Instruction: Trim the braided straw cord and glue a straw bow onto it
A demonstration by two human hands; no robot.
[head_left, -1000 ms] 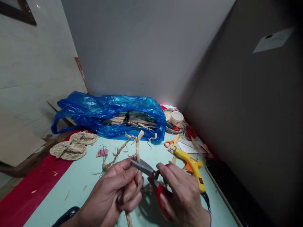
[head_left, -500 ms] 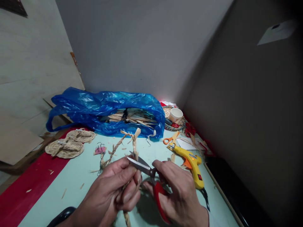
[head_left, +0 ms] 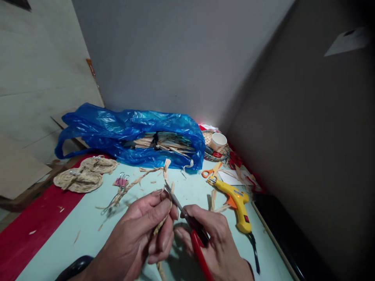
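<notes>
My left hand (head_left: 140, 234) is closed on a braided straw cord (head_left: 137, 180) that runs up and left across the pale green table (head_left: 88, 242), its frayed end standing above my thumb. My right hand (head_left: 213, 242) grips red-handled scissors (head_left: 187, 218). The scissor blades are nearly shut and their tips touch the cord just above my left fingers. The lower part of the cord hangs below my left palm.
A blue plastic bag (head_left: 131, 136) of straw strips lies at the back. Two woven straw sandals (head_left: 83, 175) sit at left, a pink binder clip (head_left: 120, 180) beside them. A yellow glue gun (head_left: 236, 203), orange scissors (head_left: 211, 171) and a white cup (head_left: 218, 141) lie at right.
The scissor blades have closed onto the cord and turned more end-on. The cord's free length has dropped lower and swung left. Both hands stayed near the table's front edge.
</notes>
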